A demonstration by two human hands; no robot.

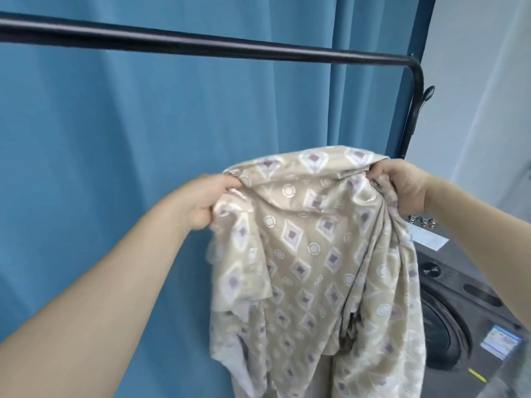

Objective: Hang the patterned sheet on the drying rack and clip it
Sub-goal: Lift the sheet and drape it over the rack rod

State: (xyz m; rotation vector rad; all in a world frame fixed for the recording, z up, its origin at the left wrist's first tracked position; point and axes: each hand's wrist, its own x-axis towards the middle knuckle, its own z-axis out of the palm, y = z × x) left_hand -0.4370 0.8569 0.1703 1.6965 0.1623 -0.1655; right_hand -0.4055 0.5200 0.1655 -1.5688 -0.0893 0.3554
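Note:
The patterned sheet (310, 254) is beige with white diamonds and purple squares. It hangs bunched in the air below the black top bar of the drying rack (201, 45), not touching it. My left hand (201, 199) grips the sheet's upper left edge. My right hand (402, 185) grips its upper right edge near the rack's upright post. The sheet's lower part drops out of view at the bottom. No clip is in view.
A blue curtain (100, 168) hangs behind the rack. A dark front-loading washing machine (459, 311) stands at the lower right, partly behind the sheet. A black hook (428, 96) sticks out of the rack's right post. A pale wall lies to the right.

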